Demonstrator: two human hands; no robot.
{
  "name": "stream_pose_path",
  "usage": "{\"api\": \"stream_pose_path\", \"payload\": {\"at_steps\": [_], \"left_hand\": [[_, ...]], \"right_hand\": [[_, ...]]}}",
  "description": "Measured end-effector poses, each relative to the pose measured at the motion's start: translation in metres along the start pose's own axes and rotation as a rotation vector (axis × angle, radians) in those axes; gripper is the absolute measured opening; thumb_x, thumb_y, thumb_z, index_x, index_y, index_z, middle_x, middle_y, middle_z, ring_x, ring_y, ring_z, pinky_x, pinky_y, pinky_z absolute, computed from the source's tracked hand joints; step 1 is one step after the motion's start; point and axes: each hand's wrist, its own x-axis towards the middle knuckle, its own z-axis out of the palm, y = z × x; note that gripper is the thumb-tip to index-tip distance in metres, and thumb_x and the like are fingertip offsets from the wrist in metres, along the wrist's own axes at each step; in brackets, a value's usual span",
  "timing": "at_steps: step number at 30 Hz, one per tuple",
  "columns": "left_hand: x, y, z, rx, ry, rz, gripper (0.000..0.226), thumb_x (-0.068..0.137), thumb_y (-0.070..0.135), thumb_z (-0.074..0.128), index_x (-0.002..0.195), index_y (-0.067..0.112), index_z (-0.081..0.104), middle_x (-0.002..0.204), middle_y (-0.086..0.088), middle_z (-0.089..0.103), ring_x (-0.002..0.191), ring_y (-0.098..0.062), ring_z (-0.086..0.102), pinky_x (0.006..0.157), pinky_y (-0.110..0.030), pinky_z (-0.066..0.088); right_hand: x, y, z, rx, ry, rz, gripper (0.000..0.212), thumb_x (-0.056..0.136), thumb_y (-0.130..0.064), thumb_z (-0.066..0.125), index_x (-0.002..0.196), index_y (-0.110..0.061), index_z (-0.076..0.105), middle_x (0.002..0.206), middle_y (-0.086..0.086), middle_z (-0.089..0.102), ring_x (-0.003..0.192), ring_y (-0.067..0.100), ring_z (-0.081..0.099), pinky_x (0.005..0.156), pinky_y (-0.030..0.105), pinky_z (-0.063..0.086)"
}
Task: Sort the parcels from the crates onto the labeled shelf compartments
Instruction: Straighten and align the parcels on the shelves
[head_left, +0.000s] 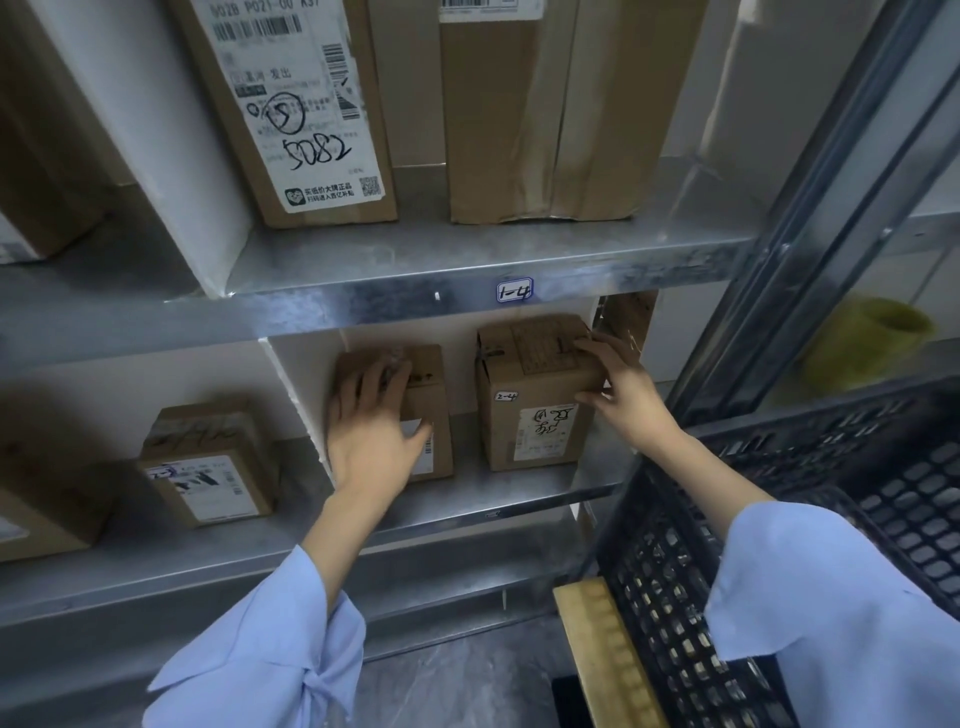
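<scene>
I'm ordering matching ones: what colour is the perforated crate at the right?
The crate is black, which shows best in the head view.

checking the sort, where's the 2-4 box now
Right of centre in the head view, the 2-4 box stands on the lower shelf under the 1-4 label, gripped by the right hand.
</scene>
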Motion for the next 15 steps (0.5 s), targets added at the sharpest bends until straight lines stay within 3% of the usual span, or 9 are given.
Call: {"api": "stream_pose_path", "payload": {"at_steps": [3, 5, 8, 15], "left_hand": [[-0.001, -0.002, -0.002, 0.021, -0.007, 0.011, 0.067, 0.070, 0.037, 0.078, 0.132, 0.017, 0.060, 0.135, -0.006, 0.056, 0.119, -0.035, 0.049, 0.096, -0.041, 0.038], [-0.001, -0.001, -0.003, 0.026, -0.020, 0.008, 0.066, 0.071, 0.038, 0.077, 0.132, 0.018, 0.060, 0.135, -0.005, 0.056, 0.120, -0.034, 0.048, 0.096, -0.041, 0.038], [0.002, 0.000, -0.007, 0.016, -0.065, 0.002, 0.068, 0.073, 0.041, 0.076, 0.134, 0.019, 0.058, 0.138, -0.005, 0.054, 0.123, -0.034, 0.047, 0.099, -0.040, 0.038], [0.005, 0.000, -0.031, 0.017, -0.084, 0.079, 0.071, 0.076, 0.045, 0.074, 0.138, 0.015, 0.053, 0.138, -0.009, 0.052, 0.130, -0.034, 0.043, 0.100, -0.042, 0.044]], "right_hand": [[-0.001, 0.000, 0.002, -0.001, -0.002, 0.022, 0.069, 0.081, -0.004, 0.076, 0.142, -0.019, 0.047, 0.150, 0.006, 0.034, 0.115, 0.031, 0.055, 0.093, 0.043, 0.054], [-0.001, -0.001, 0.003, -0.023, -0.003, 0.033, 0.070, 0.082, -0.008, 0.077, 0.143, -0.020, 0.046, 0.152, 0.006, 0.032, 0.125, 0.030, 0.051, 0.097, 0.047, 0.051], [-0.002, -0.004, 0.003, -0.072, -0.028, 0.033, 0.075, 0.082, -0.017, 0.078, 0.146, -0.022, 0.041, 0.156, 0.005, 0.028, 0.133, 0.031, 0.046, 0.102, 0.050, 0.048], [-0.010, -0.024, -0.013, -0.275, -0.014, 0.046, 0.082, 0.087, -0.039, 0.072, 0.154, -0.026, 0.026, 0.159, 0.007, 0.026, 0.136, 0.035, 0.043, 0.096, 0.053, 0.052]]}}
